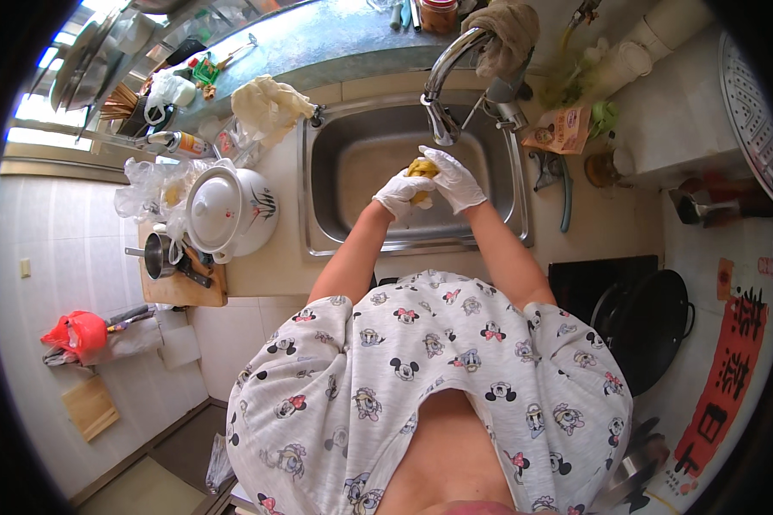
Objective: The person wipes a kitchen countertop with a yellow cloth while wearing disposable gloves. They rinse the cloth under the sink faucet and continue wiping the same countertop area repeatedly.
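My left hand [402,193], in a white disposable glove, grips a crumpled yellow item [423,170] that looks like a cloth. On its other side is my right hand [456,182], gloved alike, its fingers lying along and over the yellow item. Both hands are above the stainless steel sink [354,154], just below the spout of the chrome faucet [442,125]. Fingers and gloves hide part of the yellow item. I cannot tell whether water is running.
A lidded white pot [232,209] stands left of the sink, beside a wooden cutting board [200,290] with a small saucepan [160,254]. A peach-coloured packet [559,129] and a tool with a grey-green handle [565,199] lie right. A brown cloth [505,38] drapes the faucet.
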`<state>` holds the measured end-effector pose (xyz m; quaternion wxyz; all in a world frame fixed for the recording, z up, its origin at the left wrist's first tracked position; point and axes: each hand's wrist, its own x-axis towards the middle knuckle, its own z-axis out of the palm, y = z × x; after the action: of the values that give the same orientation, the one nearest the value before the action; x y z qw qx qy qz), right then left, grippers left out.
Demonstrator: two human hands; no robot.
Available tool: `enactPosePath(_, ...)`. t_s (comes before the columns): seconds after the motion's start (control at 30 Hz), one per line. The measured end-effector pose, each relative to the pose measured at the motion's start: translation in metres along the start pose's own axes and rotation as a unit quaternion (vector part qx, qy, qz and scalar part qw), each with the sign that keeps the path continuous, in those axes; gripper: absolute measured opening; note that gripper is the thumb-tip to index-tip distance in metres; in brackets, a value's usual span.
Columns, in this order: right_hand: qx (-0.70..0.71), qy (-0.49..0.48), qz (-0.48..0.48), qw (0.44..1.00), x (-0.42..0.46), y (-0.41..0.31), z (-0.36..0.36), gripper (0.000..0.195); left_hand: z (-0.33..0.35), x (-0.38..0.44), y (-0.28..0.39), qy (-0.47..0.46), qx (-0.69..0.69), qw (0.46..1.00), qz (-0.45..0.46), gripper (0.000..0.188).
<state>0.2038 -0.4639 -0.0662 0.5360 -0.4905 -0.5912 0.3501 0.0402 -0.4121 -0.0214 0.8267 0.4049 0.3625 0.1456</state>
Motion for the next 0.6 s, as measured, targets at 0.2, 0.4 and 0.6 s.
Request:
enactPosePath(0.2,0.612,0.029,0.263,0.746,-0.007,-0.041,0.03,0.075,-0.001,-0.017,0.012,-0.054,-0.302,0.947,-0.093,0.029)
enactPosePath(0.4,0.575,-0.006,0.209,0.791,0.022,-0.077,0.03,0.046,-0.01,-0.023,0.011,-0.143,-0.279,0.938,-0.148,0.035)
enactPosePath(0.6,0.386,-0.053,0.278,0.878,0.055,-0.048,0.031,0.031,-0.013,-0.027,0.05,-0.045,0.169,0.975,-0.137,0.022)
